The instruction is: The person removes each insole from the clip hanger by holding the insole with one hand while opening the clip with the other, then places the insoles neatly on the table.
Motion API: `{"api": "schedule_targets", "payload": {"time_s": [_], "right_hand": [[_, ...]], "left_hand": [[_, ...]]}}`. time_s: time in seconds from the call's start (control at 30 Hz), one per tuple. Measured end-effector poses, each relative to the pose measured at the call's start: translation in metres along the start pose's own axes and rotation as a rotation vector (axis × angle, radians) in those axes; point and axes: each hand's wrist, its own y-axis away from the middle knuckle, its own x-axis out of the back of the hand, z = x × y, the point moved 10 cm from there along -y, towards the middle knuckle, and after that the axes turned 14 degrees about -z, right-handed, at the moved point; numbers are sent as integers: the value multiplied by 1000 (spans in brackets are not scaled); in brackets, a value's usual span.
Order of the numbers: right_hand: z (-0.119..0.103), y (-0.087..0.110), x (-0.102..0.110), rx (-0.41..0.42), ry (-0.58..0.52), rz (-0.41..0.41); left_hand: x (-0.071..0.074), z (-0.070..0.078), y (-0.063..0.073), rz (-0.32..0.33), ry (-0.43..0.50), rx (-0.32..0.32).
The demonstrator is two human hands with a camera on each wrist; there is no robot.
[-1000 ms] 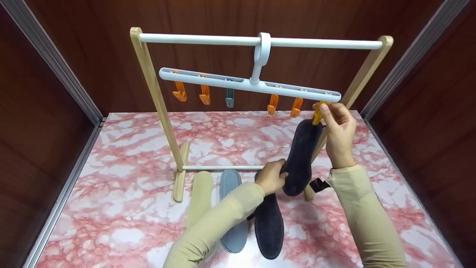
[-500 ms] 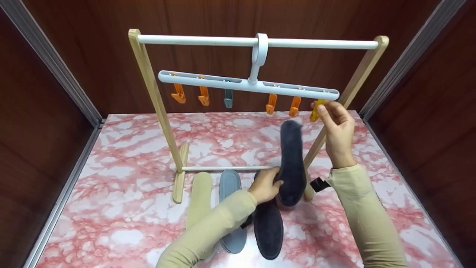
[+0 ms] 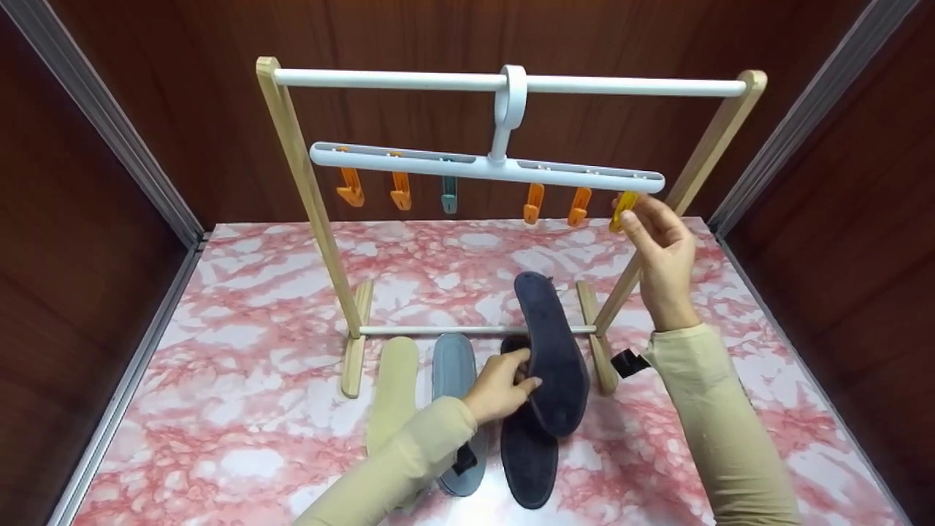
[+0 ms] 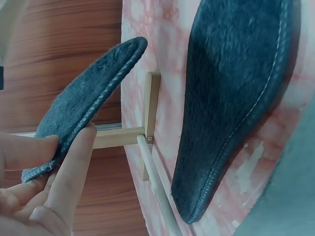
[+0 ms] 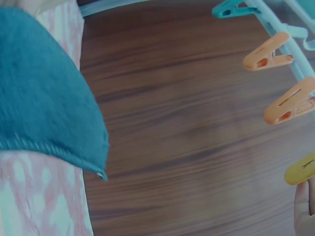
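Note:
My left hand (image 3: 500, 387) pinches a dark fuzzy insole (image 3: 559, 358) by its side edge, thumb on the near face. That insole tilts with its heel end up and left, overlapping a second dark insole (image 3: 529, 467) that lies on the table. Stitching runs along the edge of the held insole (image 4: 88, 93) in the left wrist view. Up at the right end of a pale blue clip hanger (image 3: 409, 160), my right hand (image 3: 668, 252) pinches a yellow clip (image 3: 622, 212). Nothing hangs from this clip; the held insole is well below and left of it.
A wooden rack with a white top rail (image 3: 628, 85) carries the hanger. Orange clips (image 3: 535, 204) and a teal clip (image 3: 449, 196) hang along it. Left of the dark insoles lie a grey-blue insole (image 3: 454, 365) and a beige insole (image 3: 394, 387), partly under my left sleeve.
The insole's upper end has left the yellow clip. My left hand has carried it down and to the left, while my right hand stays at the clip.

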Motion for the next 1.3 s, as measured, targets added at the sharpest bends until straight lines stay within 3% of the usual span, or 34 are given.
{"api": "schedule_targets", "payload": {"time_s": [0.43,0.63,0.97,1.3], "right_hand": [[11,4,9,-30,39,61],[10,2,2,21,-16,-27],[8,3,0,26,-2,-42],[10,4,0,16,41,-47]], "left_hand": [[-14,-19,16,-82,198,31],[-24,-26,24,-148,301,81],[-38,-46,28,-196,359,163],[-43,-57,30,-220,346,202]]}}
